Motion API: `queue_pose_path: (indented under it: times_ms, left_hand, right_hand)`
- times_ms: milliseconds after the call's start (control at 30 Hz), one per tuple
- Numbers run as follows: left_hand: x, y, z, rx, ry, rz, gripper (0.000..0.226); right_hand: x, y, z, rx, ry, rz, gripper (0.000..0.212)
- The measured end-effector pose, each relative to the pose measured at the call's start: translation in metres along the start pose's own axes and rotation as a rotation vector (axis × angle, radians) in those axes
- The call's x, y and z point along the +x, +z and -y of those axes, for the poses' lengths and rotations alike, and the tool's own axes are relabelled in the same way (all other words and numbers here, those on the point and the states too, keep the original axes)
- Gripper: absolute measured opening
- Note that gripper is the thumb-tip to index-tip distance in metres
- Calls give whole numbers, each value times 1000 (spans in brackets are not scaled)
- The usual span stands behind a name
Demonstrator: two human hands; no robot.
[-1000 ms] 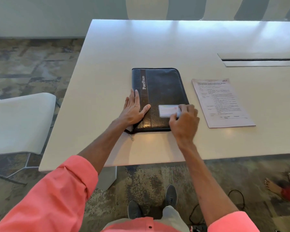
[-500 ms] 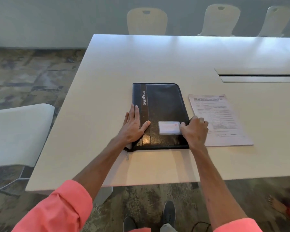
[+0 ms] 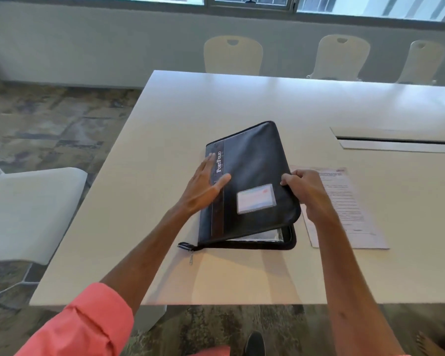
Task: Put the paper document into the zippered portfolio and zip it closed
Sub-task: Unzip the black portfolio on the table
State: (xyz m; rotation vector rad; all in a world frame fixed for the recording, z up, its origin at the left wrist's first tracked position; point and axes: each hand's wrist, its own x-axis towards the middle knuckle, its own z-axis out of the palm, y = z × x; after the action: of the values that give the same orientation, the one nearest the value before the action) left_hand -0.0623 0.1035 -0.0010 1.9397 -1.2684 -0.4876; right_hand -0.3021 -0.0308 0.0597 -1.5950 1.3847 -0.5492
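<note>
A black zippered portfolio [image 3: 252, 163] with a clear card pocket lies on the white table [image 3: 242, 98]. Its front cover is lifted along the right edge, showing a clear sleeve inside. My right hand [image 3: 306, 191] grips that raised right edge. My left hand [image 3: 203, 186] rests flat with fingers spread on the cover beside the spine. The zipper pull [image 3: 190, 256] lies on the table off the near left corner. The printed paper document [image 3: 344, 209] lies flat just right of the portfolio, partly hidden by my right hand.
A long cable slot [image 3: 398, 142] is set into the table at the right. A white chair [image 3: 23, 211] stands left of the table, and cream chairs [image 3: 233, 55] line the far side. A bare foot [image 3: 432, 343] shows on the carpet at the lower right.
My right hand has moved from the card pocket to the portfolio's right edge and lifted the cover up. My left hand slid a little along the spine. The camera tilted upward.
</note>
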Motion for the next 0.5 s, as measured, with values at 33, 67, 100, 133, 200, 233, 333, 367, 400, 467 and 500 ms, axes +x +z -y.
queue_pose_path:
  times_ms: [33,67,100,133,200,233,333,367,400,467,500]
  left_hand:
    - [3,-7,-10,-36,9,-10,81]
    - [5,-15,-19,-86,18,-12,77]
    - [6,-22,-29,-154,27,-9,73]
    - [7,-29,-39,-236,36,-6,70]
    - [7,-43,-55,-403,57,-18,66]
    - [7,-52,-62,-469,70,-31,65]
    - [6,-82,-79,-620,94,-62,69]
    - [5,-94,-83,-660,86,-67,70]
    - [5,-105,-84,-687,76,-64,69]
    - [4,-127,-80,-669,70,-42,62]
    - [3,-138,-74,-637,75,-25,60]
  right_hand:
    - [-2,0,12,23,-45,20,25]
    - [-5,1,23,54,-92,48,21]
    - [-10,4,35,95,-138,86,22]
    - [-16,7,47,141,-185,131,26]
    - [-28,17,69,188,-283,224,38]
    - [-34,24,78,196,-330,261,45]
    - [-48,48,98,219,-435,321,46]
    - [-53,57,103,223,-466,334,44]
    - [-57,67,106,223,-495,351,41]
    - [-63,85,109,221,-560,402,34]
    - [-66,95,110,212,-595,433,32]
